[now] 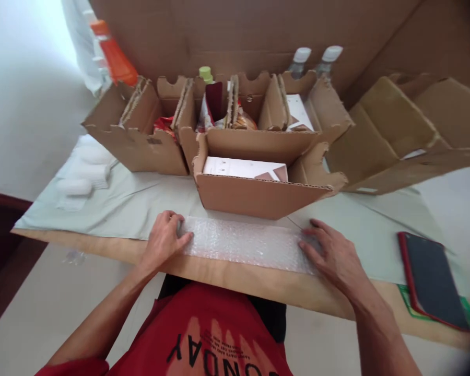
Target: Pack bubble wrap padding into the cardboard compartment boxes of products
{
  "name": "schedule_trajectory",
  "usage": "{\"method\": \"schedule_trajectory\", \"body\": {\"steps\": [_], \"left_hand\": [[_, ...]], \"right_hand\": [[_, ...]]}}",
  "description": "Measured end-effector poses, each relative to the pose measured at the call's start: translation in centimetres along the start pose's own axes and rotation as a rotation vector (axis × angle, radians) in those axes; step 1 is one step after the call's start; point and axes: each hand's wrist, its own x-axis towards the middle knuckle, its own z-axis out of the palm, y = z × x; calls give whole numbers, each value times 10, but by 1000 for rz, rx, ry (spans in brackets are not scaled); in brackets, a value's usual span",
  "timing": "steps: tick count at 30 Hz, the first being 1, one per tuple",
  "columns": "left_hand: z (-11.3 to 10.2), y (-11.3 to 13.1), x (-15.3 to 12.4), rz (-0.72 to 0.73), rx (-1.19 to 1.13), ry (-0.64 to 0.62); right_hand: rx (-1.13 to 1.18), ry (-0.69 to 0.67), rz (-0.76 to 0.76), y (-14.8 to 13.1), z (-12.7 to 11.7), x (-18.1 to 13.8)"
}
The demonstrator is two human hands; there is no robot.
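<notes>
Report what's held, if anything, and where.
Bubble wrap: left hand at its left end, right hand at its right end; whether gripped or merely touched, can't tell.

Soft daylight-like brightness, strongest behind and to the left of the front bin [235,201], with blurred margins.
The white wall [19,104] left of the bin is washed out towards its top, while the tall cardboard backing [227,31] behind the bin is left in dull brown shade. The bin's own interior is dimmed, and small glints are scattered over the bubble wrap [238,243] just in front of it. The table edge [207,269], nearer than the bin, is slanted and stretched by wide-angle distortion. Fine print [226,339] on the red shirt [149,344] below the bin is softened. Far to the bin's right, the picture's margin is darkened by out-of-focus patches.
</notes>
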Motion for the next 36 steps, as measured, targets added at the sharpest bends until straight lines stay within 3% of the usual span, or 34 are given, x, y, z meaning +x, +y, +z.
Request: {"method": "schedule_trajectory", "body": {"steps": [3,6,9,11,13,16,19,21,24,27,30,32,36], "left_hand": [[9,-1,-7,42,-18,-31],[-6,-4,-11,24,-102,-31],[-46,-17,2,-7,-182,8],[-71,-27,26,27,-114,96],[-81,-34,60,99,1,143],[-65,-36,113,166,33,94],[-38,-37,134,198,-2,72],[-31,-43,118,202,-21,112],[-45,-61,56,232,-164,145],[-70,-73,-22,320,-415,-141],[-80,-65,-75,252,-555,-340],[-71,-52,-86,140,-611,-350],[-34,-32,-67,-132,-587,-120]], "right_hand": [[91,-7,49,2,-5,-6],[254,-81,202,-12,-21,-24],[591,-200,249,-55,-25,-41],[844,-324,198,-97,-17,-47],[997,-439,134,-143,-2,-49],[996,-515,-15,-200,21,-50],[942,-596,-175,-228,33,-52],[965,-657,-166,-233,34,-53],[1111,-758,11,-229,30,-53],[1422,-821,230,-227,26,-46],[1688,-789,337,-232,27,-30],[1769,-745,340,-238,31,-16],[1772,-620,340,-242,42,4]]}}
